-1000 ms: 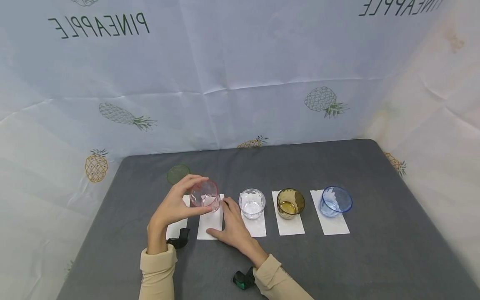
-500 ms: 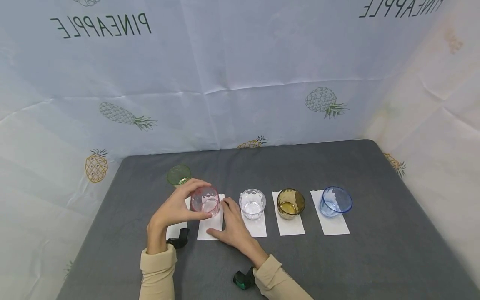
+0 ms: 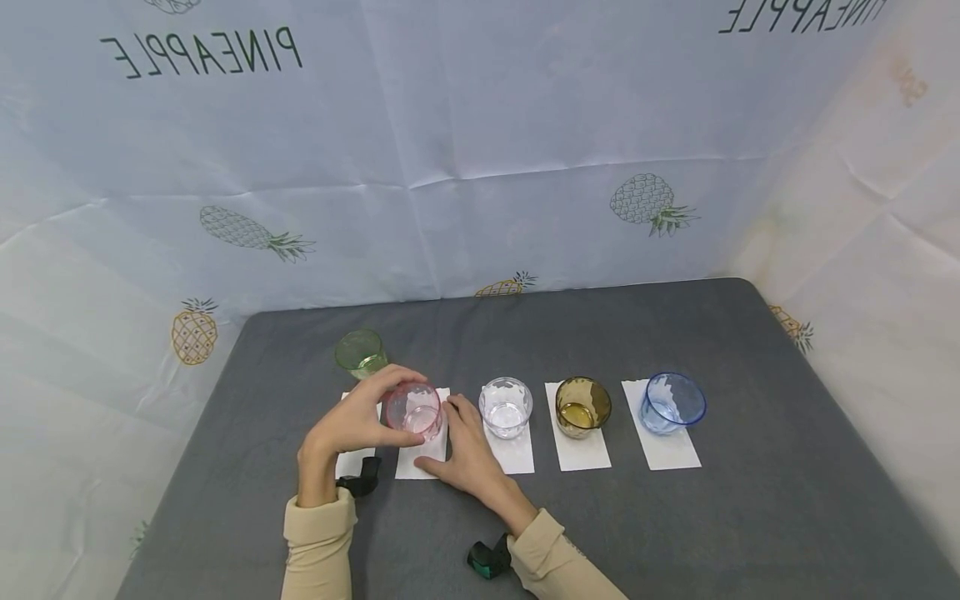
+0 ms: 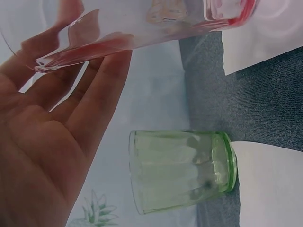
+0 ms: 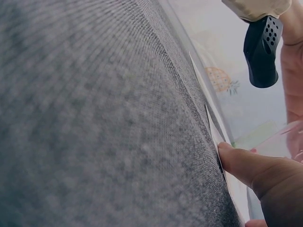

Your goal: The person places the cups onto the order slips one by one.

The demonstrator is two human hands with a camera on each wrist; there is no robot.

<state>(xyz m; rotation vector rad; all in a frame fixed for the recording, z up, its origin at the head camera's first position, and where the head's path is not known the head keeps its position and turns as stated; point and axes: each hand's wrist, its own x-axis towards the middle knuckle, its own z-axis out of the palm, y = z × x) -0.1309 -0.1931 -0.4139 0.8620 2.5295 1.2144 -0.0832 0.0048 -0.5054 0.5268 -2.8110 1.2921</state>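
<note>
A pink-tinted glass tumbler stands upright over the second white paper from the left. My left hand grips it from the left, thumb at the near side and fingers at the far side. In the left wrist view the pink base is right at the paper. My right hand rests at the paper's right edge, fingers extended. In the right wrist view its thumb presses on the paper. A green glass tumbler stands behind the left hand, beyond the leftmost paper, partly hidden in the head view.
To the right stand a clear glass, an amber glass and a blue glass, each on its own white paper. Dark grey cloth covers the table. A pineapple-print curtain hangs behind and at both sides.
My left hand has lowered the pink glass onto or close over the paper, moving slightly toward me. More of the green glass shows now. The right hand stays in place.
</note>
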